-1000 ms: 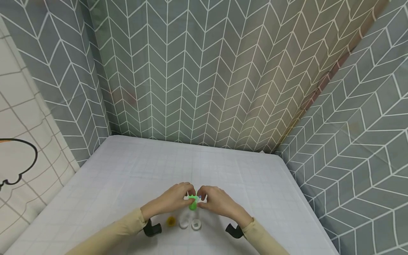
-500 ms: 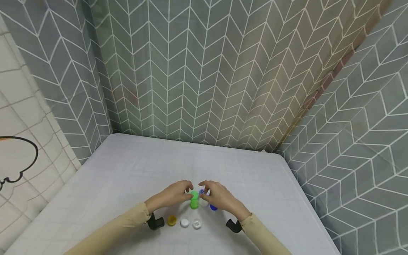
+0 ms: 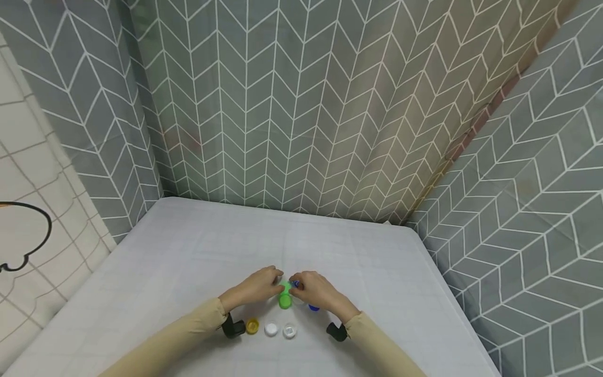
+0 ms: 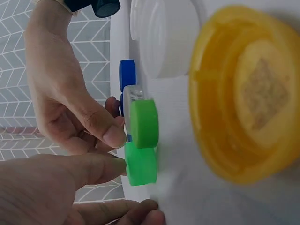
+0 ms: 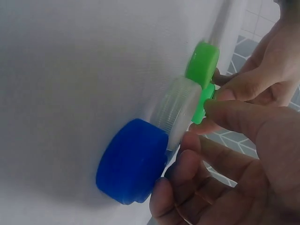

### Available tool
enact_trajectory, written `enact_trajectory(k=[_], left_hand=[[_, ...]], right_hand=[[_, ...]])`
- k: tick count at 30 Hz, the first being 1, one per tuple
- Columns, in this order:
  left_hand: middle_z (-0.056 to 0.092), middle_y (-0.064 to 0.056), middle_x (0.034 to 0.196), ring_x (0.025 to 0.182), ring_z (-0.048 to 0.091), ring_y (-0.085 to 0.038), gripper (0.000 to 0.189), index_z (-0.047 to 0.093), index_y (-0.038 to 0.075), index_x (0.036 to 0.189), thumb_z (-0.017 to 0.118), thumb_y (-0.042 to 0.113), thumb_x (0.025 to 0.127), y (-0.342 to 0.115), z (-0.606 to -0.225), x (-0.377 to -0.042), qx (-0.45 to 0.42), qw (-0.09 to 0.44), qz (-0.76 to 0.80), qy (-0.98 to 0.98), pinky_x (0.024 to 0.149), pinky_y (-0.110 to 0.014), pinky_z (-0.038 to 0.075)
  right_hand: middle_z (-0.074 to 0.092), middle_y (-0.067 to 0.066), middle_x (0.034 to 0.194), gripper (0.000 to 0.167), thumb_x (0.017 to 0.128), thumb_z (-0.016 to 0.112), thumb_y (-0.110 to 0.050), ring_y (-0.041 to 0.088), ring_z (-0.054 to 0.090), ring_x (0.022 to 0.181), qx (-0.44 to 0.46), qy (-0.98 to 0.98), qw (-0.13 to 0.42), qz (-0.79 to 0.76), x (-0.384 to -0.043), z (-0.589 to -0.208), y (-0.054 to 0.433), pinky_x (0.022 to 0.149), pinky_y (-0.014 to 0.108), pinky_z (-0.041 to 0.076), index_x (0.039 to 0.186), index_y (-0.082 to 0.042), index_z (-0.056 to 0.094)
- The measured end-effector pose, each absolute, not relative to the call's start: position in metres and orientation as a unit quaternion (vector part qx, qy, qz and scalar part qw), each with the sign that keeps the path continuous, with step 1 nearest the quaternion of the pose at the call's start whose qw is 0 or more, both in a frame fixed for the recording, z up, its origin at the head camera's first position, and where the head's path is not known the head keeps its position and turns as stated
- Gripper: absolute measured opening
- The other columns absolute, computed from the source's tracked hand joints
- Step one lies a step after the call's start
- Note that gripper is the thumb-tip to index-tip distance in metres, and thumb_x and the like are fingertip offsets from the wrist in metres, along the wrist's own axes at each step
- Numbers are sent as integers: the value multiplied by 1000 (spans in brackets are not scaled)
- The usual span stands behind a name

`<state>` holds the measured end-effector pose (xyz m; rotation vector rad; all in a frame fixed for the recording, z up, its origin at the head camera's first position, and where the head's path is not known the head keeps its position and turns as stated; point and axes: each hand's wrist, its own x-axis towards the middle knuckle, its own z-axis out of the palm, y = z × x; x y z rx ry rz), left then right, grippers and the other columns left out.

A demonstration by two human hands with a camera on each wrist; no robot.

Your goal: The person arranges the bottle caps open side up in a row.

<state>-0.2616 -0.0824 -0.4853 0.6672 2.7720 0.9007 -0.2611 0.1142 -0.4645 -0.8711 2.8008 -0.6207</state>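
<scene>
Several bottle caps lie on a white-covered table. My left hand (image 3: 256,285) reaches in from the left, its thumb at a light green cap (image 4: 141,164) and its fingers spread past the cap's far side. Opposite it, my right hand (image 3: 320,290) has thumb and fingertips at either side of a blue cap (image 3: 296,284), which touches the light green one. Right against these stand a darker green cap (image 4: 145,124) and a ribbed clear cap (image 5: 177,112), which the right hand mostly covers in the head view. Another blue cap (image 5: 133,161) lies close by the right hand.
Closer to me, a yellow cap (image 3: 252,326), a white cap (image 3: 270,329) and a clear cap (image 3: 289,331) form a row. A black wrist camera (image 3: 233,327) sits under the left wrist. Patterned grey curtains (image 3: 282,104) border the table (image 3: 226,235).
Half a second ago the right fingers were spread above the caps; now they have come in around the blue cap, which sits slightly further left. The left hand has barely moved.
</scene>
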Motion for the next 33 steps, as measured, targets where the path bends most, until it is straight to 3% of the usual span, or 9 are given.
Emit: enact_trajectory(k=[6, 18, 28, 33], left_hand=[[56, -1, 86, 70, 48, -10, 35, 66, -5, 116, 64, 20, 91, -82, -488, -261, 236, 79, 325, 913, 58, -21, 42], [60, -4, 96, 85, 54, -13, 33, 68, -4, 114, 67, 16, 87, -84, -484, -260, 237, 102, 329, 908, 76, -34, 52], [56, -2, 91, 77, 48, -12, 25, 70, -2, 110, 63, 6, 87, -88, -484, -261, 274, 117, 346, 890, 65, -24, 44], [59, -1, 92, 81, 51, -10, 22, 72, 3, 105, 70, 9, 85, -91, -483, -261, 297, 118, 351, 880, 70, -23, 46]], right_hand=[[55, -8, 72, 31, 86, 71, -21, 1, 46, 59, -298, 930, 69, -204, -262, -468, 112, 53, 17, 40, 113, -5, 69], [53, -9, 70, 30, 83, 75, -23, 1, 43, 59, -301, 929, 54, -208, -260, -472, 108, 52, 16, 38, 109, -8, 71], [55, -6, 72, 28, 82, 76, -24, 1, 43, 59, -300, 930, 37, -209, -258, -474, 106, 52, 17, 38, 106, -9, 72], [55, -5, 72, 29, 82, 76, -24, 2, 43, 59, -305, 927, 34, -214, -258, -474, 106, 52, 17, 37, 106, -10, 72]])
